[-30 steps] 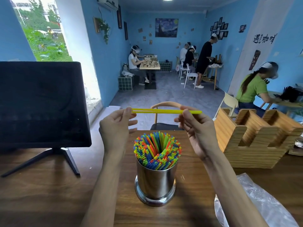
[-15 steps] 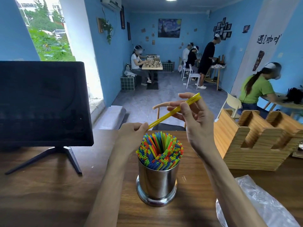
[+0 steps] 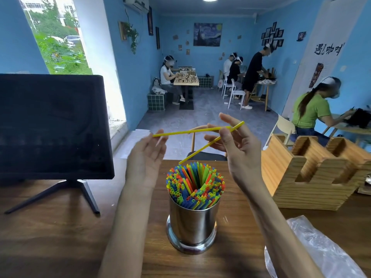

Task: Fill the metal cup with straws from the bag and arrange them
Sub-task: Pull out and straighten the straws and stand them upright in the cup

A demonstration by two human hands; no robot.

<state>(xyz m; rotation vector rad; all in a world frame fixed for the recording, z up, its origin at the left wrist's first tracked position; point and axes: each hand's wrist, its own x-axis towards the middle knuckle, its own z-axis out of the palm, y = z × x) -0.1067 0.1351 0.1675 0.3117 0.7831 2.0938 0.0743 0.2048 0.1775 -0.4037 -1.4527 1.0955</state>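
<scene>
Straws (image 3: 194,182) already packed the metal cup (image 3: 192,223) on the desk (image 3: 50,233), beside a flattened plastic bag (image 3: 313,251). Left hand (image 3: 145,157) pinched one yellow straw (image 3: 188,132); right hand (image 3: 239,151) pinched another (image 3: 210,145), angled toward the cup. Only these seemingly remained.

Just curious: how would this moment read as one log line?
left hand: pinches yellow straw | right hand: holds second yellow straw tilted over metal cup | cup: packed

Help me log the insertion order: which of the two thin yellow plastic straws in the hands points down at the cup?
The steeply slanted yellow straw, gripped by the right hand alone; its low tip nears the cup's straws. The other lies nearly level between both hands.
</scene>
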